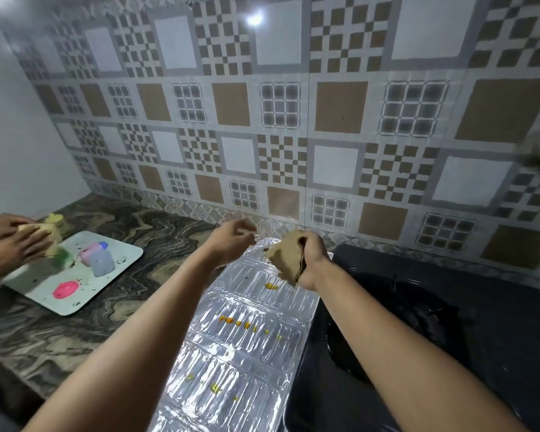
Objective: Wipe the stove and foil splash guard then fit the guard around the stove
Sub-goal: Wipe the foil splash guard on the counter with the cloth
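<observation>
The silver foil splash guard (pixel 247 344) lies flat on the marbled counter, running from the front edge toward the tiled wall, with yellow-orange spots on it. A black glass stove (pixel 449 307) sits right beside it, on its right. My right hand (pixel 314 260) holds a folded tan cloth (pixel 282 258) above the far end of the guard. My left hand (pixel 231 241) hovers just left of the cloth with fingers loosely apart, holding nothing.
At the left, a white tray (pixel 123 263) carries blobs of pink, green and pale blue stuff. Another person's hands (pixel 16 241) work there with a beige cloth. The patterned tile wall (pixel 293 135) stands behind the marbled counter (pixel 131 232).
</observation>
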A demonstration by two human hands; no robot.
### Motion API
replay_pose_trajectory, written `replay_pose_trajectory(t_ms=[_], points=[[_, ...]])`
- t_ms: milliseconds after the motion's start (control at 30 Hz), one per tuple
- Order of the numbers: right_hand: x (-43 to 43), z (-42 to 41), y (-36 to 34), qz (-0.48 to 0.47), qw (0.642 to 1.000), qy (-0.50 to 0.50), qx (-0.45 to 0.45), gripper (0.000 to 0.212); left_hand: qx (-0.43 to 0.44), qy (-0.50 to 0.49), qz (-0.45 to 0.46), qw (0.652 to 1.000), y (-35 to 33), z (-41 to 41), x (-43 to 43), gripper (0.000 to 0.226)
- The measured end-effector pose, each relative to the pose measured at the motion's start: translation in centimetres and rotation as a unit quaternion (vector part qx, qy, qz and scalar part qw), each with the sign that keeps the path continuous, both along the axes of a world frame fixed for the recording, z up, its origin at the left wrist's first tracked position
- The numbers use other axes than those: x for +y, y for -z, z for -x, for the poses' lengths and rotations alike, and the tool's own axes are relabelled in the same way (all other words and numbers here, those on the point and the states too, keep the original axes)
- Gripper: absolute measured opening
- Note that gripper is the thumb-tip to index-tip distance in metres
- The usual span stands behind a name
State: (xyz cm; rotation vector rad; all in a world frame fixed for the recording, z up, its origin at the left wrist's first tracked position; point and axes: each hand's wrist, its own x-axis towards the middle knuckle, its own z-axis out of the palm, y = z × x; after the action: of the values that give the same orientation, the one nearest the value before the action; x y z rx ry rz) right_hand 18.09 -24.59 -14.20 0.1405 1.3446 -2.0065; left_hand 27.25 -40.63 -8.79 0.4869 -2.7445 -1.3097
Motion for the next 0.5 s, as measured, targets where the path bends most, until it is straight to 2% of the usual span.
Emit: replay_pose_trajectory(t_ms=[67,100,400,500], points=[[-0.6,1.9,0.4,-0.051,0.999,-0.002,0.002,0.029,-0.023,-0.022,0.06,0.998,2.4,0.2,-1.8,0.033],[-1.2,2.8,0.6,-0.075,0.997,-0.001,0.003,0.024,-0.038,-0.029,0.082,0.995,3.7,0.5,-2.6,0.037],[-9.2,12.4,5.7,-0.244,0.969,-0.014,0.04,0.025,-0.154,-0.014,0.165,0.974,14.1,5.4,-7.5,0.044],[-12.0,15.5,7.6,-0.273,0.96,-0.032,0.058,0.035,-0.18,-0.006,0.193,0.965,17.3,7.4,-9.4,0.045]])
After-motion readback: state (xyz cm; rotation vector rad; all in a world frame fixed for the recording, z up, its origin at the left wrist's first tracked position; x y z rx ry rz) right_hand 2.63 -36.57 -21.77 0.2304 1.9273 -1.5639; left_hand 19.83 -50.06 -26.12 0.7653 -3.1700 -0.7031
